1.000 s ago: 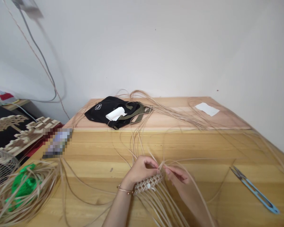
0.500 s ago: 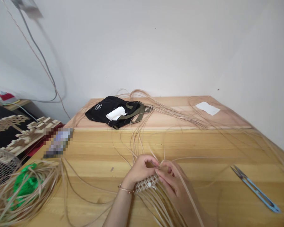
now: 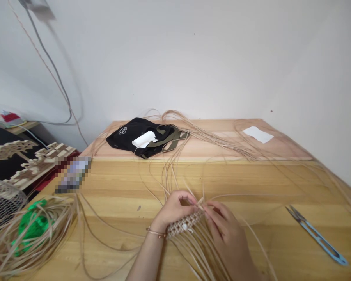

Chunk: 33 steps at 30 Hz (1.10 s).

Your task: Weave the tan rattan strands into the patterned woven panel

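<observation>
A small woven strip [image 3: 183, 226] of pale tan cane lies between my hands, its long loose strands [image 3: 197, 253] fanning toward me and away across the table. My left hand [image 3: 179, 207] pinches the strip's far right corner, thumb and forefinger closed on the crossing strands there. At that same corner my right hand [image 3: 222, 220] has its fingertips pressed together on a cane strand. A scrap of white [image 3: 185, 226] shows on the weave. Fingers partly cover the crossing where the strands meet.
Blue-handled thread snips [image 3: 317, 236] lie at the right. A coil of cane with green wrapping [image 3: 32, 226] sits at the left. Farther back are a black bag [image 3: 137, 136], white paper [image 3: 257, 134] and long strands against the wall.
My right hand has moved slightly right, away from my left fingertips. The long strand that crossed over my right hand now lies to its right on the table.
</observation>
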Motion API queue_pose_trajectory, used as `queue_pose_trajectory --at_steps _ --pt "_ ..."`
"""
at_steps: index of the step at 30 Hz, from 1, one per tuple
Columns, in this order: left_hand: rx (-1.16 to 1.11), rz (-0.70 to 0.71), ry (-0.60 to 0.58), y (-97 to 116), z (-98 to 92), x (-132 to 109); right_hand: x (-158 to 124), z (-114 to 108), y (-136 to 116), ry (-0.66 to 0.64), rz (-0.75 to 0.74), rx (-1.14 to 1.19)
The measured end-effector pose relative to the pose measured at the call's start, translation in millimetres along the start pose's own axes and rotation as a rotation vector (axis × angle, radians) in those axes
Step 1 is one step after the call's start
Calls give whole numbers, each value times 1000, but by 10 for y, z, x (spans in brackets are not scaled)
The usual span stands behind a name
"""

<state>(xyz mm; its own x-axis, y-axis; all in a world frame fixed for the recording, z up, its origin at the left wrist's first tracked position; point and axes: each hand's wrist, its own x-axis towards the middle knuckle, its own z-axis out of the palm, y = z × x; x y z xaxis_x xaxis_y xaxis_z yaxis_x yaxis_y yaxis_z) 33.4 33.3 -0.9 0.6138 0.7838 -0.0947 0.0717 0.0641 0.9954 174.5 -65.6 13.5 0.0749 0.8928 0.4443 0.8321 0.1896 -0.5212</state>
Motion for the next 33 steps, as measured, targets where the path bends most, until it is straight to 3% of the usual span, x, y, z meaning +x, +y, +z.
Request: queue_pose_trajectory --at_steps 5,12,23,33 --pt "14 -10 12 3 2 -4 45 -41 0 -46 267 199" --pt "9 -75 9 -8 16 7 111 -35 61 -108 492 415" --pt "84 8 31 15 7 1 241 42 70 -111 632 497" --pt "139 27 2 7 18 4 230 124 100 -80 573 498"
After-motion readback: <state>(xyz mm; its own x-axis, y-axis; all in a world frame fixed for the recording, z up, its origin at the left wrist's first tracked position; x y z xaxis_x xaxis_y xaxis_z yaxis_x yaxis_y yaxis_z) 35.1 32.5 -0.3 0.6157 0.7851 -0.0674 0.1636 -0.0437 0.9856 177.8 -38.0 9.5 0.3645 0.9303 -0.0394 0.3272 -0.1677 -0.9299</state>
